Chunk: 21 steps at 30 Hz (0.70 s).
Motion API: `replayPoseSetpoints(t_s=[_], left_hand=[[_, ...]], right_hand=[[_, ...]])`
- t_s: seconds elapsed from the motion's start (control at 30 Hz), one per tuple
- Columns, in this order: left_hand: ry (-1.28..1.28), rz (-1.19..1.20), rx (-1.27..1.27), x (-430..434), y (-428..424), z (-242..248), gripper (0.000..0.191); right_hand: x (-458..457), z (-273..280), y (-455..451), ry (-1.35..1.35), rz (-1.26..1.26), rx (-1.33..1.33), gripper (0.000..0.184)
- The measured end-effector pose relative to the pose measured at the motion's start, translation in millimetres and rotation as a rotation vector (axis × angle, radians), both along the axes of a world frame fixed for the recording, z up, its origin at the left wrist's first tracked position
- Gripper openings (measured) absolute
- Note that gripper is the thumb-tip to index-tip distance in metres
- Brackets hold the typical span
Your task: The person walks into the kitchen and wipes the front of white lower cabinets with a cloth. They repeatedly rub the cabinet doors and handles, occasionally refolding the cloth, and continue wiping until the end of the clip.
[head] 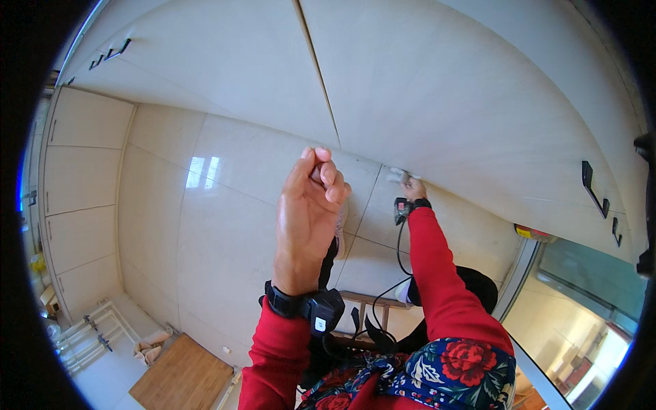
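Note:
My left hand (313, 200) is raised in the middle of the view, palm bare and fingers loosely curled, with nothing visible in it. Low at the foot of the pale cabinet front (435, 102), my right hand (414, 188) grips a whitish cloth or wipe (396, 175). The cloth lies against the tiled floor (225, 205) by the cabinet's lower edge; the fingers there are partly hidden. Each wrist wears a black strapped device, and a black cable (401, 251) hangs from the right one.
A wooden stool (353, 296) is under me, close to my feet. White pipes (97, 328) and a wooden board (179, 374) stand at lower left, beside more cabinets (84, 179). A glass sliding door (589, 287) is at right, near a red and yellow container (533, 233).

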<state>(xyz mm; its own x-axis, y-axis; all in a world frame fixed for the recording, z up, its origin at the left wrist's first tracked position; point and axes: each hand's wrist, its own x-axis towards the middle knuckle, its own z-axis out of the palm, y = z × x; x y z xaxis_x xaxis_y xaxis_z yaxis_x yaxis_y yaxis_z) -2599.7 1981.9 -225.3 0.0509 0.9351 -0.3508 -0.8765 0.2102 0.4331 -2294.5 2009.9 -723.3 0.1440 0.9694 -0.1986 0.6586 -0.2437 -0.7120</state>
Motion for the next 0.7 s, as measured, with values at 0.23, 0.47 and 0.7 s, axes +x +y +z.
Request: replayPoseSetpoints(t_s=[0.23, 0.47, 0.7], left_hand=[[0.009, 0.025, -0.005, -9, -14, -1, 0.022], [-0.027, 0.067, -0.023, -19, -31, -3, 0.021], [-0.058, 0.079, -0.03, -17, -31, -4, 0.021]], right_hand=[[67, 36, -18, -0.384, -0.162, -0.351, 0.029], [82, 5, -28, -0.654, -0.141, -0.212, 0.028], [-36, -42, 22, -0.449, 0.024, -0.031, 0.031]])
